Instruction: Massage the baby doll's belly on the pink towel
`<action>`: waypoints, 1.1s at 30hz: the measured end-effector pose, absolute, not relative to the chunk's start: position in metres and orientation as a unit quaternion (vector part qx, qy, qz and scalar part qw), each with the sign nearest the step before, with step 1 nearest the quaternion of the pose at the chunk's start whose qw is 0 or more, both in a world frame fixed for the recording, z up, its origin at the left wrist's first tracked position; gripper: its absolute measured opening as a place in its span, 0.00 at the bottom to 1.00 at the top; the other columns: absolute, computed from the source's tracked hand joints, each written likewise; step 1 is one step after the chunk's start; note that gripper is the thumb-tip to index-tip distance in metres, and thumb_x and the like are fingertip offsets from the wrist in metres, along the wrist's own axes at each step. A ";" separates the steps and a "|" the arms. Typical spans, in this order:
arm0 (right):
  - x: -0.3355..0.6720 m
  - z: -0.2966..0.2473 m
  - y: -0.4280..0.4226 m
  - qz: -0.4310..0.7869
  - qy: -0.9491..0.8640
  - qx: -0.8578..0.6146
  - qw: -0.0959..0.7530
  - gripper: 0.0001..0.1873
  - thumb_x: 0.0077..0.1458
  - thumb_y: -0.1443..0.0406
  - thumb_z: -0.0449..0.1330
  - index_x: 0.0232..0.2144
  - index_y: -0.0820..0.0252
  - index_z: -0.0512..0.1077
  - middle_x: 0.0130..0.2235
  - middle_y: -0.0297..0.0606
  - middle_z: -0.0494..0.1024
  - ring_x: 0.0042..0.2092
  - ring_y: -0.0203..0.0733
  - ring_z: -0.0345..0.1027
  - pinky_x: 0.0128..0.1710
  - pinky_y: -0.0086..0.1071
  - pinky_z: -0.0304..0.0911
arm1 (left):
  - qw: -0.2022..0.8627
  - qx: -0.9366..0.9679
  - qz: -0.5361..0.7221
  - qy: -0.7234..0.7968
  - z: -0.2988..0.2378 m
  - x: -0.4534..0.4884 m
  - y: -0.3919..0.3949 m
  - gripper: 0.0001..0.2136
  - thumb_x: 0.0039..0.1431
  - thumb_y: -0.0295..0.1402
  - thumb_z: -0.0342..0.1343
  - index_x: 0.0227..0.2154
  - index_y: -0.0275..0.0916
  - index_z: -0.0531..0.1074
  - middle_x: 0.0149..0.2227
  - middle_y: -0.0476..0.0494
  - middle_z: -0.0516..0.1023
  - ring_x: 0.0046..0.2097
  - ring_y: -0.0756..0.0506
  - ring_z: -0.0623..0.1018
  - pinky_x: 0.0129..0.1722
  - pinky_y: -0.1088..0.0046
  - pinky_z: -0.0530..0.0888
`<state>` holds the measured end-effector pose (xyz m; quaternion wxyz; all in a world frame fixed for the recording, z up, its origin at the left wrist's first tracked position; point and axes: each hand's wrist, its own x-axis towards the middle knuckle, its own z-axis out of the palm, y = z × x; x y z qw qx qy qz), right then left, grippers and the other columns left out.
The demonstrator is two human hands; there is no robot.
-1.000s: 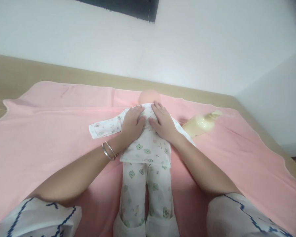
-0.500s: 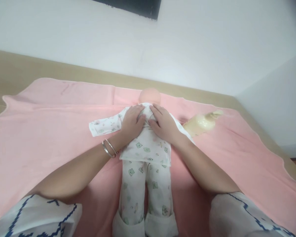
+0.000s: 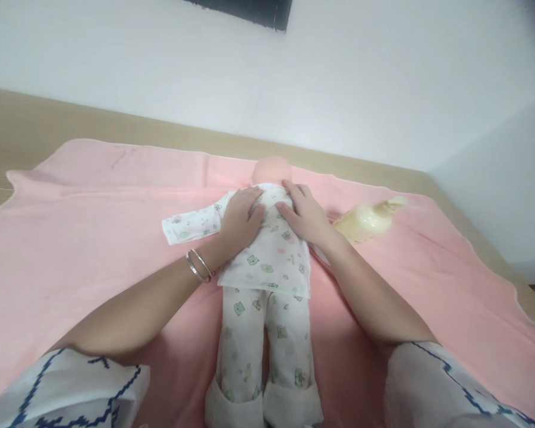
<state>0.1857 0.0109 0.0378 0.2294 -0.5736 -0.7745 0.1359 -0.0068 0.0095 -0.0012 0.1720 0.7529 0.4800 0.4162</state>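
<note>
A doll (image 3: 265, 278) lies stretched out on a pink blanket (image 3: 93, 238), its rounded, skin-toned head (image 3: 271, 170) toward the wall (image 3: 339, 89) and its legs toward the person. It wears a white long-sleeved top (image 3: 271, 246) printed with small green bear faces and leaf-like shapes, and matching trousers (image 3: 244, 339) whose wide plain cuffs (image 3: 234, 411) are turned up at the bottom.

The left hand (image 3: 241, 219) rests on the top near one shoulder, and the right hand (image 3: 307, 215) lies on the opposite side of the upper body, fingers pointing toward the head. The two hands are apart from each other, palms down, thumbs turned inward, and neither is closed around anything. One printed sleeve (image 3: 191, 226) reaches out flat beyond the left hand; the other is mostly hidden by the right hand and forearm.

Two silvery bangles (image 3: 191, 267) circle the left wrist, and the person's white sleeves (image 3: 93, 392) carry dark blue zigzag lines.

Just beyond the right forearm is a pale yellow pump bottle (image 3: 365, 223); it looks stretched and soft here, so whether it stands or lies is hard to say. The blanket covers much of a tan bench (image 3: 40, 128) along the wall, where a dark panel (image 3: 254, 10) shows at the upper edge.
</note>
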 end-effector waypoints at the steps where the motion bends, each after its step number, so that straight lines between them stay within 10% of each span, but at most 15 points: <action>1: 0.183 0.038 0.007 0.120 -0.789 -0.560 0.225 0.34 0.65 0.54 0.49 0.68 0.66 0.59 0.64 0.58 0.67 0.65 0.61 0.63 0.64 0.58 0.62 | 0.169 0.754 0.418 0.477 -0.002 -0.007 0.010 0.21 0.68 0.36 0.45 0.56 0.33 0.73 0.61 0.34 0.76 0.64 0.38 0.73 0.69 0.52 0.68; 8: 0.145 0.040 -0.048 0.021 -0.867 -0.465 0.180 0.32 0.66 0.61 0.49 0.68 0.68 0.61 0.72 0.50 0.59 0.75 0.60 0.46 0.74 0.61 0.44 | 0.145 0.757 0.461 0.439 -0.015 -0.010 0.016 0.18 0.69 0.35 0.45 0.54 0.36 0.73 0.59 0.36 0.78 0.62 0.40 0.75 0.67 0.52 0.71; 16: 0.146 0.033 -0.043 0.079 -0.856 -0.466 0.210 0.31 0.71 0.59 0.40 0.69 0.65 0.60 0.73 0.44 0.57 0.76 0.47 0.45 0.76 0.54 0.41 | 0.153 0.756 0.462 0.438 -0.011 -0.009 0.014 0.18 0.70 0.35 0.43 0.53 0.37 0.74 0.58 0.37 0.79 0.61 0.40 0.76 0.67 0.52 0.71; 27: 0.150 0.040 -0.053 0.023 -0.804 -0.582 0.115 0.36 0.70 0.58 0.44 0.70 0.81 0.53 0.73 0.65 0.51 0.75 0.66 0.42 0.73 0.61 0.47 | 0.157 0.753 0.428 0.474 -0.008 -0.008 0.012 0.19 0.68 0.34 0.45 0.55 0.36 0.73 0.61 0.37 0.77 0.64 0.40 0.74 0.69 0.53 0.68; 33: 0.135 0.036 -0.071 0.012 -0.862 -0.494 0.115 0.35 0.68 0.61 0.45 0.70 0.78 0.55 0.74 0.55 0.51 0.76 0.58 0.40 0.76 0.55 0.39 | 0.161 0.745 0.443 0.471 -0.009 -0.009 0.013 0.19 0.69 0.31 0.42 0.55 0.36 0.74 0.60 0.38 0.77 0.63 0.42 0.74 0.68 0.55 0.69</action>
